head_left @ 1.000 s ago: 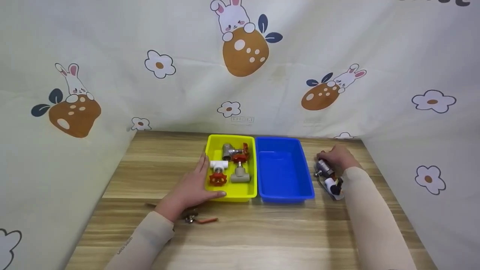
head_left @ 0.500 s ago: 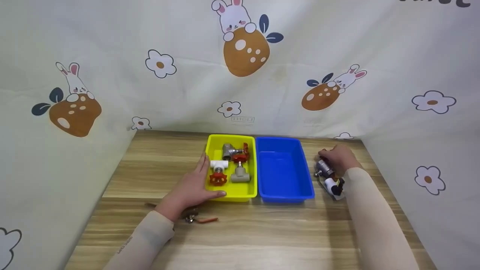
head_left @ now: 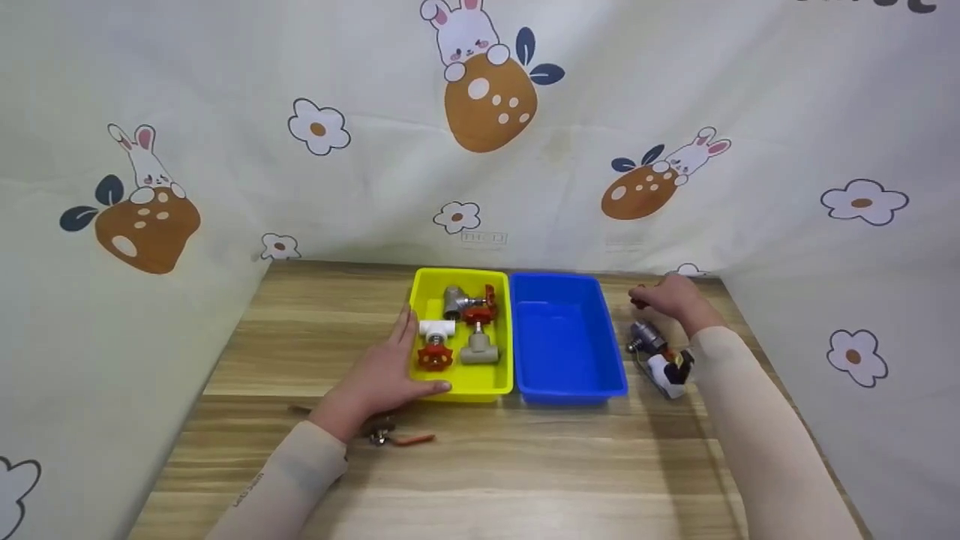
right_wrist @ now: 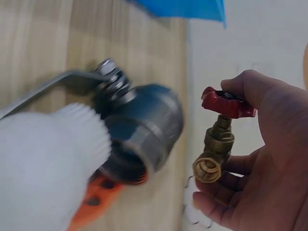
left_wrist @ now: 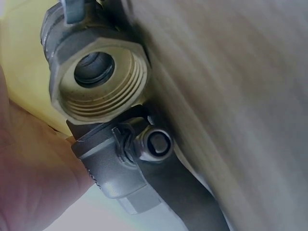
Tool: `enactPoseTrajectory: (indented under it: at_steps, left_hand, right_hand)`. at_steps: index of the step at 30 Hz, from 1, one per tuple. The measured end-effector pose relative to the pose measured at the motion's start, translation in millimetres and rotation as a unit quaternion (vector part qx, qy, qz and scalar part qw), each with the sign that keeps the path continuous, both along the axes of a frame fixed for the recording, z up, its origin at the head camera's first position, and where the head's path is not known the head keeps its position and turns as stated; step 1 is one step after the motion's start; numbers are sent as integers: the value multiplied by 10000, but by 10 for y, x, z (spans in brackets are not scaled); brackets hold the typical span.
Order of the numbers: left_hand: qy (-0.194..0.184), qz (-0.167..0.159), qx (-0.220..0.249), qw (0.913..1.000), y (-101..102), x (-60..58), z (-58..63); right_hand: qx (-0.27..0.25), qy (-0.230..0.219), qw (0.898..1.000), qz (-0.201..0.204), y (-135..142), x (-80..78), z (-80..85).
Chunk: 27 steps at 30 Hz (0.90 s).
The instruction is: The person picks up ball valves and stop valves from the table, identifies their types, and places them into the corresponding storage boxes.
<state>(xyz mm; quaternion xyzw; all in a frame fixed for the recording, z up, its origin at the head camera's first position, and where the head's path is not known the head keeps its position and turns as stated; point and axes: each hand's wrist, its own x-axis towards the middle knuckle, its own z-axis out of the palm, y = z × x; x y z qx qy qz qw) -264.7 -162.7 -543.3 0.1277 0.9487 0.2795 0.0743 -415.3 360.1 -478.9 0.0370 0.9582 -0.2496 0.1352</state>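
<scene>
My left hand [head_left: 379,375] rests against the left side of the yellow tray [head_left: 463,391], fingers straight along its wall and thumb over the front rim. Inside the tray lie a white valve [head_left: 436,346], a grey valve [head_left: 479,347] and a metal valve [head_left: 456,302], with red handwheels. My right hand [head_left: 679,300] holds a small brass gate valve [right_wrist: 219,139], thumb on its red handwheel [right_wrist: 226,103], to the right of the blue tray [head_left: 616,349]. Below that hand lie a metal ball valve [head_left: 649,337] and a white valve with a black handle [head_left: 664,371].
The blue tray stands against the yellow one with nothing in it. Metal ball valves [left_wrist: 110,168] lie under my left wrist, one with an orange-red lever [head_left: 412,440]. A patterned cloth [head_left: 555,187] encloses the wooden table [head_left: 525,480] at the back and sides.
My right hand has lifted the brass gate valve from beside the other valves and moved it slightly back. My left hand and both trays have stayed put.
</scene>
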Motion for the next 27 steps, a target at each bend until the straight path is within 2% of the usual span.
enactPoseTrajectory:
  at_steps: [11, 21, 27]
  left_hand:
    - [209, -131, -90, 9997, -15, 8, -3]
    - [236, -109, -95, 9996, -8, 9, -5]
    - [270, -125, -99, 9995, -8, 10, -6]
  right_hand:
    - [-138, -45, 9996, 225, -185, 56, 165]
    - [-161, 87, 9983, 560, -357, 205, 359]
    - [-180, 6, 9971, 736, -496, 284, 439]
